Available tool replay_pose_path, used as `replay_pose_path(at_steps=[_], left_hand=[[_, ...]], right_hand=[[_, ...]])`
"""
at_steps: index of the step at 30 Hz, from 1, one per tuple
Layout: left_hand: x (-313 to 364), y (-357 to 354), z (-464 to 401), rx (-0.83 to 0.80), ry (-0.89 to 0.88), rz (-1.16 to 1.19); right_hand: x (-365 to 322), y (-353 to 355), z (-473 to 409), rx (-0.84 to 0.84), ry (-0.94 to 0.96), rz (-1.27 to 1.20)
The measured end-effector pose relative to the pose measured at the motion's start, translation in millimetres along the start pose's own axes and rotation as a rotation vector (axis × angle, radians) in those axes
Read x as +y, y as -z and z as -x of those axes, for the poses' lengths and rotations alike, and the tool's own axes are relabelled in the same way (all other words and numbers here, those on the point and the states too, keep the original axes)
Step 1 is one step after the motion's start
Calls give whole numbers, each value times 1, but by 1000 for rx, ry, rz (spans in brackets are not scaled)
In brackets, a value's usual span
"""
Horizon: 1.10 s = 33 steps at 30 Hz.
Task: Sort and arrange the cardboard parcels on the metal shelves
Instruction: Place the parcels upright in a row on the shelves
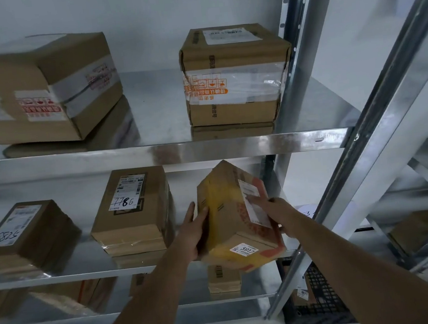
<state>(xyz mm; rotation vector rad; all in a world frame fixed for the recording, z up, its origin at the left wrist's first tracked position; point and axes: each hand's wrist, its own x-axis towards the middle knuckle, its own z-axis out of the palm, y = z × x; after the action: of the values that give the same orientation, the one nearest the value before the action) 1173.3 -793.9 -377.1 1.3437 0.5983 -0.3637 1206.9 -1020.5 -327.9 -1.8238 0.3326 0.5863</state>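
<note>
Handwritten 7786 on the label of the middle parcel (131, 211); 5917, upside down, on the tilted parcel's (236, 219) sticker; other printing too blurred to read

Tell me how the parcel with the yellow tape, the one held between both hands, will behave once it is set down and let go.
The yellow-taped parcel looks stiff: its edges stay straight between the left hand and right hand. It is tilted on a corner over the middle shelf, so it would probably tip if released now. Its glossy tape may be slippery.
</note>
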Motion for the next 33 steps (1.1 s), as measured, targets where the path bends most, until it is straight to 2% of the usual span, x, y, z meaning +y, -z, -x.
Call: replay_pose_path(at_steps=[4, 6, 9, 12, 17, 23, 33], left_hand=[[15, -17, 22, 5, -65, -84], [17, -21, 22, 58, -18, -122], [19, -19, 15, 18, 41, -170], [17, -20, 8, -59, 45, -158], [14, -20, -5, -52, -51, -281], [11, -19, -18, -36, -66, -308], [6, -17, -23, -47, -47, -174]], right_hand=[[1, -5, -10, 30, 111, 51], [3, -7, -13, 15, 148, 54], [10, -13, -21, -9, 177, 78], [18, -21, -24, -50, 116, 46], [27, -23, -30, -92, 44, -25], [31, -22, -33, -60, 12, 7], [33, -20, -38, -64, 28, 13]])
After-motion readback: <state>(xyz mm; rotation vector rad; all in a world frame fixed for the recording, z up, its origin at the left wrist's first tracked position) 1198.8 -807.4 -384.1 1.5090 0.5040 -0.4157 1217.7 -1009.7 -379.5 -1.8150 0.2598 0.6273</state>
